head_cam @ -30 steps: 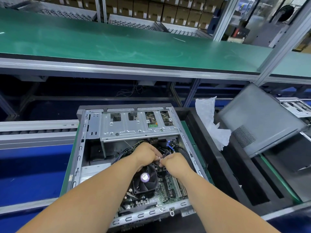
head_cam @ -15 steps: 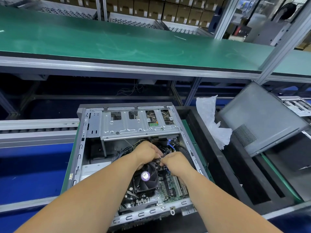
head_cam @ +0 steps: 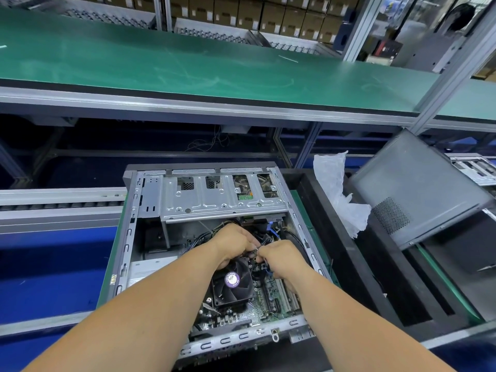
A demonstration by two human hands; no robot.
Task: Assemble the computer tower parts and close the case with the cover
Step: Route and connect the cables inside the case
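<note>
Your 2 hands meet inside an open computer case (head_cam: 128, 237) that lies on its side on the bench, open face up. Your left hand (head_cam: 236, 244) is curled around a bundle of black cables (head_cam: 253, 253) just above the cooling fan (head_cam: 233, 284). Your right hand (head_cam: 280, 257) sits just beside it, fingers curled and pinching the same cables where the 2 hands nearly touch. The fan has a round purple label at its centre and sits on the green motherboard (head_cam: 264, 296). Beyond your hands, a silver metal drive cage (head_cam: 214, 200) spans the far end of the case. The grey side cover (head_cam: 413, 189) is off, tilted, well to the right of the case. Crumpled white plastic wrap (head_cam: 338, 189) lies between the case and cover. A long green shelf (head_cam: 188, 65) runs above.
</note>
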